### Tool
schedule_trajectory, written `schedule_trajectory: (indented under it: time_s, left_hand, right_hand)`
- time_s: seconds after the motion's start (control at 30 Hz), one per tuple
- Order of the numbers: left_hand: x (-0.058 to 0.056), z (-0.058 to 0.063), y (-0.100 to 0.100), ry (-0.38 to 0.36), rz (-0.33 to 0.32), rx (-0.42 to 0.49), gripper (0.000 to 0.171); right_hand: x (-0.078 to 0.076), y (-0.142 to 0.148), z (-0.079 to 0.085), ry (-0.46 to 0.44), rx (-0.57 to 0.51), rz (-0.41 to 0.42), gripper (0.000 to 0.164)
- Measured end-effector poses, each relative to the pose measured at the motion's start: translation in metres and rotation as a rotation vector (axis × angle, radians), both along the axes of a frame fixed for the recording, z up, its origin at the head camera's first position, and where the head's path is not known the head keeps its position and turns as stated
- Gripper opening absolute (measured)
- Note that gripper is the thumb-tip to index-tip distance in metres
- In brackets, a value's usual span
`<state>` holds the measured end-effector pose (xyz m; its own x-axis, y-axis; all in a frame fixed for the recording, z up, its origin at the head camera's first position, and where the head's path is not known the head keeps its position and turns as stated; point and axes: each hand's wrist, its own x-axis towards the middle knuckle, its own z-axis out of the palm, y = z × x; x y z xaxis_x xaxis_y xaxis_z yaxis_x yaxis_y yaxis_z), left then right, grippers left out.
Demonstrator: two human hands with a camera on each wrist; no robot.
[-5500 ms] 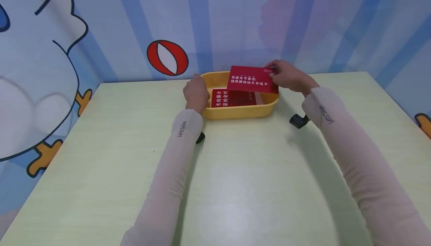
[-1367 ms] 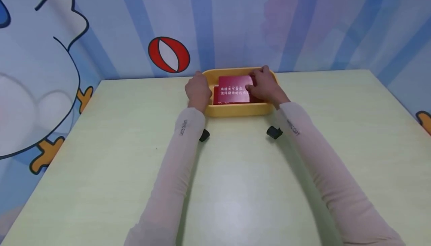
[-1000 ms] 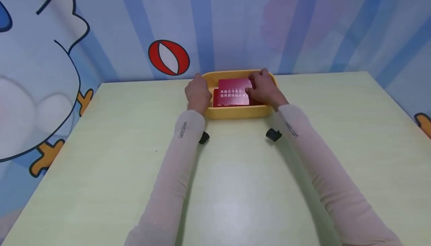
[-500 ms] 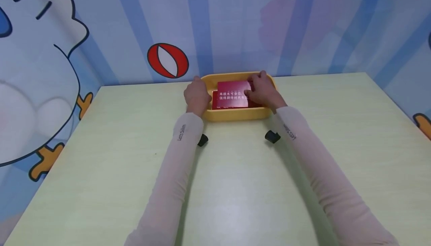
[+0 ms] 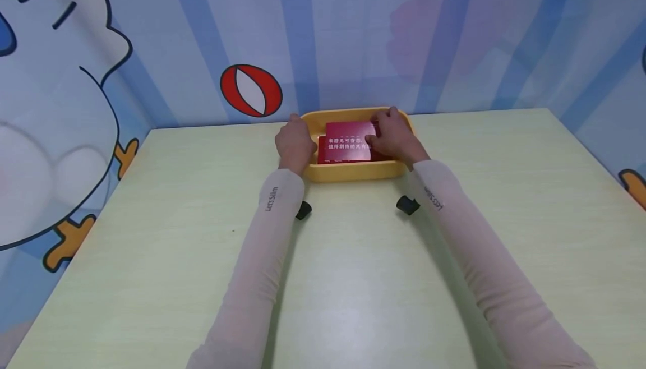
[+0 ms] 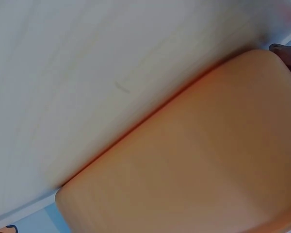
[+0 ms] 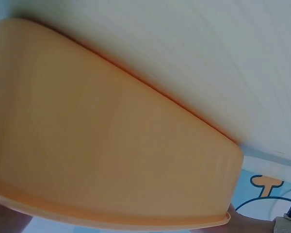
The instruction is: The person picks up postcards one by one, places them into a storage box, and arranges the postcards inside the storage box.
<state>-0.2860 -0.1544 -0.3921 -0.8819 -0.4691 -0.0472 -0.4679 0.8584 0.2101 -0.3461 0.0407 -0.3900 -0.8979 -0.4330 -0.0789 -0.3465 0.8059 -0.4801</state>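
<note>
A yellow oblong plastic basket (image 5: 353, 174) stands at the table's far edge in the head view. My left hand (image 5: 295, 144) grips its left end, fingers over the rim. Inside, a red card (image 5: 349, 133) with white printed characters lies on top of another red card (image 5: 322, 157). My right hand (image 5: 396, 136) reaches over the right end, thumb on the top card's right side and fingers curled at its back corner; part of that card is hidden. In the left wrist view the basket's orange-looking wall (image 6: 184, 160) fills the lower half; the right wrist view shows its wall (image 7: 111, 131) too.
The pale table (image 5: 166, 245) stretches toward me on all near sides. Right behind the basket rises a blue striped wall (image 5: 348, 38) with a printed red ball (image 5: 251, 90). A black wrist camera (image 5: 407, 205) hangs below the right forearm.
Several seconds ago my right hand held the top red card raised over the basket; it came down left onto the lower card. Since then both hands have stayed in place, with slight camera shift.
</note>
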Motion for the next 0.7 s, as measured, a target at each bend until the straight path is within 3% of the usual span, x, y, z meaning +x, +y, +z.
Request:
schedule_trajectory:
  time_s: [0.7]
  left_hand:
    - [-0.0009, 0.0012, 0.0012, -0.009, 0.016, 0.03, 0.061]
  right_hand:
    - [0.0005, -0.0016, -0.0019, -0.019, 0.006, -0.04, 0.055]
